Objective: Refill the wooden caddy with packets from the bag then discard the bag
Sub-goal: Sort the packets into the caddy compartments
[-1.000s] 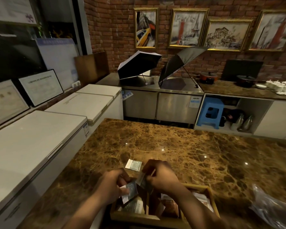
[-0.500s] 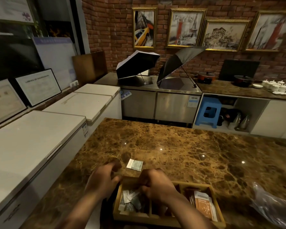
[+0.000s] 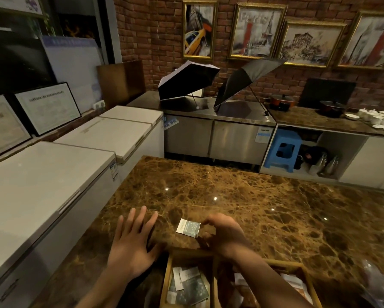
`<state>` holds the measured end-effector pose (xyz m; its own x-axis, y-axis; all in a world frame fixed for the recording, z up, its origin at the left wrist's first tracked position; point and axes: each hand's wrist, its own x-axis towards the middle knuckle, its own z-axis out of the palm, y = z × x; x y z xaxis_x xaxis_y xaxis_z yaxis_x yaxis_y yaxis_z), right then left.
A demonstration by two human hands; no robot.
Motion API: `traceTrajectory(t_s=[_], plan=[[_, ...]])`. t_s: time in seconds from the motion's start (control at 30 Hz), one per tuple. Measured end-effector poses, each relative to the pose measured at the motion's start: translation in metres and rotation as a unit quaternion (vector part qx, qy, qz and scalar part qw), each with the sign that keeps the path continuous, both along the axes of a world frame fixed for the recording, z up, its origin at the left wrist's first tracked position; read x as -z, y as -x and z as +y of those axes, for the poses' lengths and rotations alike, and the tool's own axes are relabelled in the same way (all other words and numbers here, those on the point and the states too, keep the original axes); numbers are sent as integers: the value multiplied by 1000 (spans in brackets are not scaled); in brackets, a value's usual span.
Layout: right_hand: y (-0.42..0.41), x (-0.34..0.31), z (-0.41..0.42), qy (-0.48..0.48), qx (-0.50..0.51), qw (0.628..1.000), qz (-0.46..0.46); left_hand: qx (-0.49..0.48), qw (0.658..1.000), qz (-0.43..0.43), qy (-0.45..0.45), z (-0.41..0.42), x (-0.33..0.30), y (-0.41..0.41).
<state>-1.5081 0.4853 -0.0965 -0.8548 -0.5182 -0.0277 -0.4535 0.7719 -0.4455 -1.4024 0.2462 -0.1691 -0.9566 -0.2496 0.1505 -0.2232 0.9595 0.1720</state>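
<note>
Brown-veined marble counter (image 3: 242,196), red brick wall (image 3: 160,36), blue stool (image 3: 283,150), white-and-grey packet (image 3: 188,227).

Left hand (image 3: 132,247): yours, palm down, back facing the camera, fingers straight and spread, thumb out to the side; it holds nothing.
Left forearm: bare, running from the bottom edge up and slightly rightward to the wrist.
Right hand (image 3: 224,235): yours, set ahead of the left, fingers curled inward, fingertips (image 3: 205,223) bent toward your left side; whether they pinch anything cannot be told.
Right forearm: bare, entering from the lower right corner and angled up and leftward to the wrist.
Spacing: the two hands are near one another, not touching.
</note>
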Motion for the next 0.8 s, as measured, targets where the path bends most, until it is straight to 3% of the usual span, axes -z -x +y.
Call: traceTrajectory(t_s=[0.37, 0.8], plan=[[20, 22, -38, -45, -4, 999, -13, -4, 999, -51, -8, -14, 25, 21], [30, 36, -69, -59, -14, 997, 37, -5, 1000, -13, -25, -14, 32, 20]])
